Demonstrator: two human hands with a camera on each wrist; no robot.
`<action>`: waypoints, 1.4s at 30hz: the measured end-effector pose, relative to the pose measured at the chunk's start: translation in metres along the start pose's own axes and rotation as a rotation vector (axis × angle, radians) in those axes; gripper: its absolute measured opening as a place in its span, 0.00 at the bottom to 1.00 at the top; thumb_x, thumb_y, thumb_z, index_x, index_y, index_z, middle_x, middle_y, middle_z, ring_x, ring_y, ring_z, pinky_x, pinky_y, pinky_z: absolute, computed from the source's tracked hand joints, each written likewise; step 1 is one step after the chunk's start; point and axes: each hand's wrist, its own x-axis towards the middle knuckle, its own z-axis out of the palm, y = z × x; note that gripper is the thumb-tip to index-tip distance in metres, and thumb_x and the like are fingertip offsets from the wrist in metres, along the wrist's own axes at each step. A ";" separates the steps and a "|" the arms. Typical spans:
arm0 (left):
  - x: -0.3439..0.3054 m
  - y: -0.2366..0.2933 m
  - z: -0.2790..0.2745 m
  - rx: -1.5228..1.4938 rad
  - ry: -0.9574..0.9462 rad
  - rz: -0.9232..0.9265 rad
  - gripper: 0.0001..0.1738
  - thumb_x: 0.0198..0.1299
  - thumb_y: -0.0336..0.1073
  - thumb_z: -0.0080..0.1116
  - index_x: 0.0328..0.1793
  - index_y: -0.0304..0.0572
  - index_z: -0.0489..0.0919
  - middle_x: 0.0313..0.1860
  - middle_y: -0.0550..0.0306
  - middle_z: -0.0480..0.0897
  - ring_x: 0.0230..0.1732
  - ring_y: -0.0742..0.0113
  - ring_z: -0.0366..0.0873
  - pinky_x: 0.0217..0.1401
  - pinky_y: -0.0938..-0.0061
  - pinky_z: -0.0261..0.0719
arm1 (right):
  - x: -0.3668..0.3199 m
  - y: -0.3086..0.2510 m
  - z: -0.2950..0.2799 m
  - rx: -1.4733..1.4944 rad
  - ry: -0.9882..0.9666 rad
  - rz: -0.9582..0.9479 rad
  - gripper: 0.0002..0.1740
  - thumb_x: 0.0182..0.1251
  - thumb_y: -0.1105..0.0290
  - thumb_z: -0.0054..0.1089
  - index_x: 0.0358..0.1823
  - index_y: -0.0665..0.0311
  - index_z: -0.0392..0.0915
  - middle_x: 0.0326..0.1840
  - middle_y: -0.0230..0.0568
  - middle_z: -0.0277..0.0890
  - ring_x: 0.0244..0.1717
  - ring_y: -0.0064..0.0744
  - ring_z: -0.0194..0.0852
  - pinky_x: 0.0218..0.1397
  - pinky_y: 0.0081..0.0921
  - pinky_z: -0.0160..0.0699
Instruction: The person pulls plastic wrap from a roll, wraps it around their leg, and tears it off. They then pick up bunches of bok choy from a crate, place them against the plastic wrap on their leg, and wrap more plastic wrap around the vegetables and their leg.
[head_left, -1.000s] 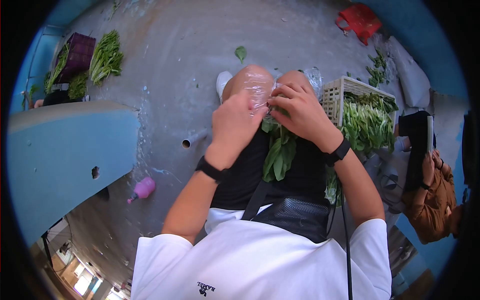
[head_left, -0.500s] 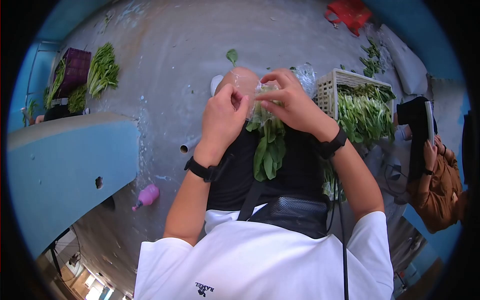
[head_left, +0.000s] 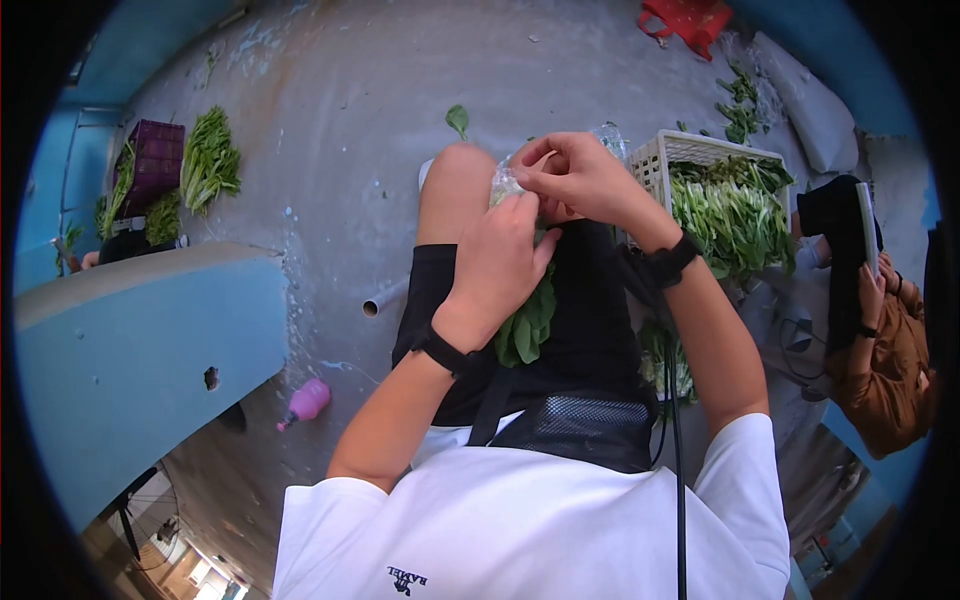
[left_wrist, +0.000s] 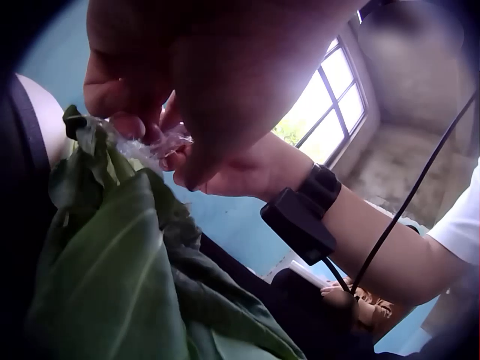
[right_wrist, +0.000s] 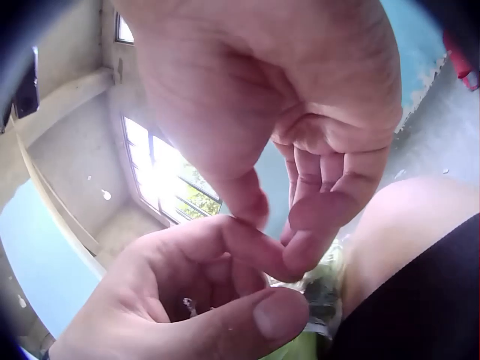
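A bunch of leafy greens point(head_left: 528, 328) lies over the person's lap, stems toward the knees, with clear plastic film point(head_left: 503, 184) around the stem end. My left hand point(head_left: 498, 258) is over the stems and pinches the film with curled fingers. In the left wrist view, broad leaves point(left_wrist: 112, 277) hang below crumpled film point(left_wrist: 142, 150) at the fingertips. Just beyond, my right hand point(head_left: 585, 180) bends over the same end. The right wrist view shows its thumb point(right_wrist: 251, 199) apart from its bent fingers, right at the left index finger.
A white crate point(head_left: 655, 170) of greens stands at the right, and a seated person in brown point(head_left: 890, 370) is beyond it. A pink bottle point(head_left: 310, 399), a pipe point(head_left: 385, 298) and a blue low wall point(head_left: 150, 340) are at the left. A red bag point(head_left: 690, 25) lies far ahead.
Earlier both hands were apart at the film, which stretched between them. The left hand has moved forward and right over the stems; the right hand has closed in beside it.
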 end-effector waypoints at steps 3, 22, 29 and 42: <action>-0.006 0.014 -0.005 0.019 0.029 -0.095 0.20 0.58 0.37 0.73 0.52 0.39 0.78 0.42 0.47 0.79 0.40 0.47 0.81 0.41 0.55 0.78 | 0.006 0.016 -0.003 0.013 0.024 -0.102 0.18 0.70 0.64 0.71 0.51 0.72 0.78 0.27 0.34 0.81 0.26 0.18 0.79 0.28 0.18 0.73; -0.017 0.010 0.014 0.209 0.058 0.021 0.26 0.50 0.23 0.64 0.59 0.37 0.78 0.48 0.47 0.75 0.50 0.46 0.75 0.55 0.54 0.74 | 0.025 0.002 -0.020 -0.145 -0.053 -0.122 0.15 0.65 0.75 0.56 0.50 0.72 0.81 0.27 0.34 0.81 0.30 0.18 0.79 0.27 0.19 0.76; -0.024 0.000 0.011 0.055 0.192 -0.042 0.32 0.50 0.25 0.66 0.64 0.37 0.72 0.51 0.46 0.76 0.55 0.44 0.75 0.59 0.54 0.73 | 0.016 -0.001 -0.019 -0.012 -0.082 -0.131 0.13 0.69 0.74 0.50 0.46 0.70 0.84 0.26 0.31 0.77 0.28 0.20 0.78 0.31 0.21 0.78; -0.020 -0.021 0.021 0.003 0.011 -0.287 0.38 0.62 0.35 0.67 0.74 0.24 0.64 0.57 0.33 0.79 0.57 0.32 0.78 0.61 0.52 0.77 | -0.001 -0.015 -0.007 -0.556 -0.013 -0.453 0.12 0.56 0.80 0.69 0.43 0.71 0.87 0.39 0.41 0.76 0.42 0.35 0.80 0.48 0.29 0.82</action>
